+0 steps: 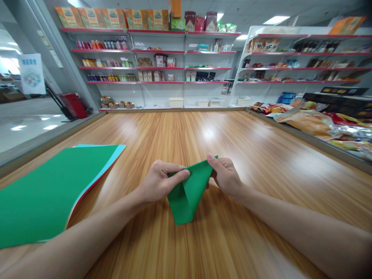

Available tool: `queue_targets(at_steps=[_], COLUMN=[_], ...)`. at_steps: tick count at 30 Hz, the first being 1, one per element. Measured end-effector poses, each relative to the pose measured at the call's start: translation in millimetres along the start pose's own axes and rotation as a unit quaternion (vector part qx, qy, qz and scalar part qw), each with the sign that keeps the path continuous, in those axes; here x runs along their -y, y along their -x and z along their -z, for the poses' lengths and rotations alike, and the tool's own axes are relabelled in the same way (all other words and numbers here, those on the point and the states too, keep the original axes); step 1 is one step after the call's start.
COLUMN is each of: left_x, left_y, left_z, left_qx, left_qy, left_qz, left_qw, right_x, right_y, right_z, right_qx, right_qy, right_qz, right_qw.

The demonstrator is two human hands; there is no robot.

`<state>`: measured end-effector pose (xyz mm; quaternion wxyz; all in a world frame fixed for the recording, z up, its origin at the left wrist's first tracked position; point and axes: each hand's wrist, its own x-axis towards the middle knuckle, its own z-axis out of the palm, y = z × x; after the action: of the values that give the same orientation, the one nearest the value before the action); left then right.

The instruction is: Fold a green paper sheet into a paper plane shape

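Green paper [195,188]: folded piece, smooth and matte, held up between both hands over the middle of the table. Slanted top edge, pointy upper right corner, a flap with a crisp diagonal edge, short straight bottom. Can't tell if that bottom edge touches the wood.
Left hand [158,180]: thumb and index finger pinched on the paper's upper left, thumb flat on the near face, fingers close together.
Right hand [228,175]: thumb pressed on top by the pointy corner, other fingers tucked behind, so it's a pinch too, though those fingers are partly hidden.
Paper stack [58,184]: flat sheets lying on the left, beside the left forearm. Big green one on top, light blue sticking out past it, thin red and cream edges showing along a wavy right side.
Table [139,248]: shiny wood-look top, streaky brown grain, thin seam down the middle, glare spots, grayish raised rim.
Snack bags [314,122]: crinkly, glossy plastic in a heap past the right rim.
Shelves [158,51]: white with red front strips, stocked with boxes and little bottles.
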<state>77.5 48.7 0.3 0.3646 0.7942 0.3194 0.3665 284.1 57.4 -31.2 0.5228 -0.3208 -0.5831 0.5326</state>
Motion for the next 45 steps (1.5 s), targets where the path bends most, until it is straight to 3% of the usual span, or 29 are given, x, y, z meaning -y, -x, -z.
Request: queue_targets(at_steps=[8,16,26,35,45], left_x=[0.5,-1.4,-3.0,-2.5,-0.9], left_y=[2.8,2.0,3.4,3.0,4.2], left_z=[-0.6,0.5,-0.7,-2.0,-3.9], left_qx=[0.009,-0.001,0.02,0.019,0.025], left_qy=[0.026,0.032,0.052,0.105,0.104], left_qz=[0.018,0.013,0.023,0.05,0.055], left_qw=[0.999,0.999,0.998,0.993,0.993], right_x=[0.2,3.4,6.5,8.5,6.6], right_y=[0.7,7.0,6.2,8.8,2.8], right_z=[4.3,7.5,1.5,1.8,1.0], right_qx=[-0.032,0.047,-0.008,0.051,-0.017], right_qy=[0.017,0.009,-0.013,-0.073,-0.068], right_qz=[0.028,0.057,0.056,0.062,0.049], right_qw=[0.999,0.997,0.998,0.994,0.996])
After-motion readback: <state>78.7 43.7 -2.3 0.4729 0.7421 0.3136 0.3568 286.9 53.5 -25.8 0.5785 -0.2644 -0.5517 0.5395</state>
